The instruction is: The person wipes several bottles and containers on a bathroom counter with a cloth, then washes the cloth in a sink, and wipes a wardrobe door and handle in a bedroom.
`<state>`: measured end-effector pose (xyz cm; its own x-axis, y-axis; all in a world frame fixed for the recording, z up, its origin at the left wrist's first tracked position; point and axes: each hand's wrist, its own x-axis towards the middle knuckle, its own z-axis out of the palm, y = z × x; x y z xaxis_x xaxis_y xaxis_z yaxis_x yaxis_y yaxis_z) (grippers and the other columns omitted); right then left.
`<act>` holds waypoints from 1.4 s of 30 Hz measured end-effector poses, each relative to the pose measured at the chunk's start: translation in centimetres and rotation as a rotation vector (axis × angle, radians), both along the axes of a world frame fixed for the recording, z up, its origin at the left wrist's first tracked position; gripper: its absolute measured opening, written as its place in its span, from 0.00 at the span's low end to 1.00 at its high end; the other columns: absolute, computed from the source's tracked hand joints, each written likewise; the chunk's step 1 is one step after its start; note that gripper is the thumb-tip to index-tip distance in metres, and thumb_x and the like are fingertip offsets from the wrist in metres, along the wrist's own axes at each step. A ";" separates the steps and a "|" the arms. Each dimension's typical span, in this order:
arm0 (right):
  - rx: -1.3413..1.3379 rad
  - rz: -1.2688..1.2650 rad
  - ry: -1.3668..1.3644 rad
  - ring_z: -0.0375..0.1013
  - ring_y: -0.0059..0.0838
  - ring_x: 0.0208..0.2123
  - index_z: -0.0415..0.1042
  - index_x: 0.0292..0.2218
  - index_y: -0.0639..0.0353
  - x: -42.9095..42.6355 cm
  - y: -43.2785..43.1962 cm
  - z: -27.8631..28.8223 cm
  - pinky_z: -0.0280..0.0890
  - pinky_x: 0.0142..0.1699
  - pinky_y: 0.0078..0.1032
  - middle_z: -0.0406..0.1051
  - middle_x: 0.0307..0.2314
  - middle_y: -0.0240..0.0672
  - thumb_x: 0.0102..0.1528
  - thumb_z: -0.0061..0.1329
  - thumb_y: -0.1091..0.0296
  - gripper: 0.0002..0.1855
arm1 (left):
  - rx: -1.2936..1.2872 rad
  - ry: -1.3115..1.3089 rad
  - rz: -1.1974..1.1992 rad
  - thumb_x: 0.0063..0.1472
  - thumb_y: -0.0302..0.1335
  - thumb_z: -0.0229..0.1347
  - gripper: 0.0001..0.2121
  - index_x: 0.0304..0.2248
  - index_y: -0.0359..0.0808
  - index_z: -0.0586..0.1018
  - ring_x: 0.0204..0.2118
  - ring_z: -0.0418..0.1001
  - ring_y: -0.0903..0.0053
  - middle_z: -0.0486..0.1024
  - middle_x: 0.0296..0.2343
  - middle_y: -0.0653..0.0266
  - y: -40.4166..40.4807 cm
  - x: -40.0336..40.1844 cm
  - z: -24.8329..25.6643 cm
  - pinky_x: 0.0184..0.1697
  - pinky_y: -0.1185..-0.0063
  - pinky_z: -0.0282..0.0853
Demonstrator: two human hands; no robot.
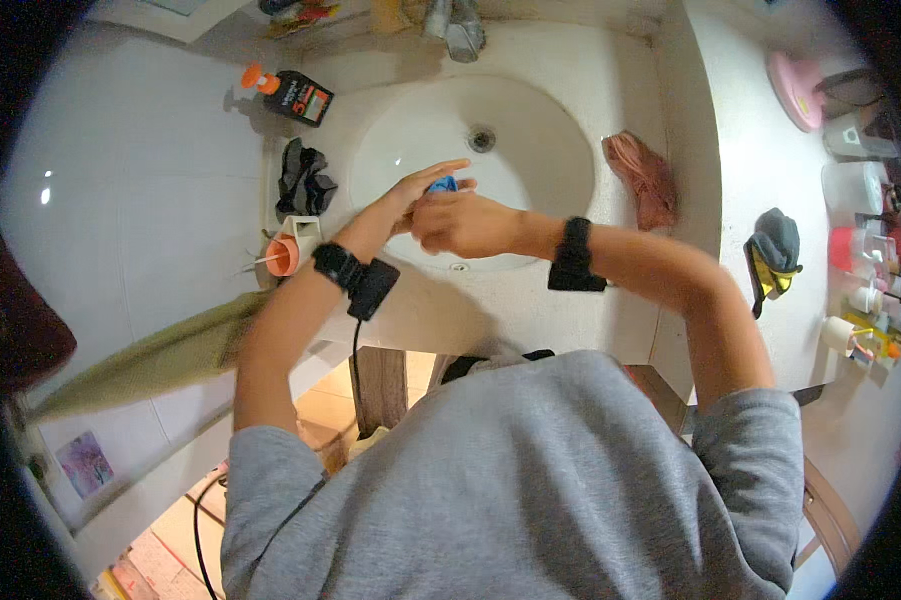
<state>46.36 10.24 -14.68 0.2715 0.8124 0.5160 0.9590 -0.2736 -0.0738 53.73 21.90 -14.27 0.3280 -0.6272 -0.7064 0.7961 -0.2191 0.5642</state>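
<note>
My left hand [418,182] and my right hand [469,225] meet over the near left part of a white oval washbasin [563,187]. Between them shows a small blue thing [443,184], perhaps cloth or plastic; most of it is hidden. It rests against my left hand, whose upper fingers reach out past it. My right hand is blurred, its fingers curled in close under the blue thing, and its grip on it is hard to make out. Black straps with dark box-like devices circle both wrists.
Left of the basin stand a dark pump bottle [300,97], a black cloth bundle [304,178] and an orange cup [281,256]. A pinkish cloth [643,180] lies at right. The faucet [461,34] is behind; a grey-yellow cloth [776,251] rests on the side counter.
</note>
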 end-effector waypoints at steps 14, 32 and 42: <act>0.871 -0.871 0.742 0.54 0.41 0.47 0.61 0.41 0.57 -8.6 1.9 -0.4 0.59 0.45 0.29 0.51 0.45 0.44 0.51 0.39 0.71 0.13 | 0.131 -0.112 1.047 0.55 0.38 0.42 0.13 0.18 0.42 0.65 0.15 0.61 0.76 0.61 0.11 0.70 1.9 -0.8 -6.5 0.21 0.76 0.59; 1.166 -0.975 0.679 0.65 0.26 0.38 0.51 0.47 0.63 -19.8 10.2 5.3 0.63 0.40 0.21 0.62 0.38 0.41 0.45 0.52 0.64 0.32 | -0.603 -0.537 0.113 0.48 0.23 0.47 0.22 0.44 0.29 0.60 0.38 0.63 0.75 0.63 0.36 0.58 8.0 -16.4 8.6 0.42 0.81 0.60; 1.534 -1.179 0.688 0.65 0.24 0.34 0.50 0.45 0.64 -35.7 12.6 4.1 0.62 0.37 0.19 0.62 0.33 0.40 0.45 0.52 0.62 0.32 | -0.517 -0.593 -0.491 0.53 0.30 0.51 0.22 0.47 0.34 0.61 0.40 0.64 0.83 0.67 0.37 0.67 8.1 -27.8 6.4 0.44 0.83 0.60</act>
<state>10.70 22.87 -10.63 0.6362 -0.7686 0.0672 0.1235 0.0155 -0.9922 25.90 30.03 -7.83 0.1600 -0.9819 -0.1016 0.2303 -0.0630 0.9711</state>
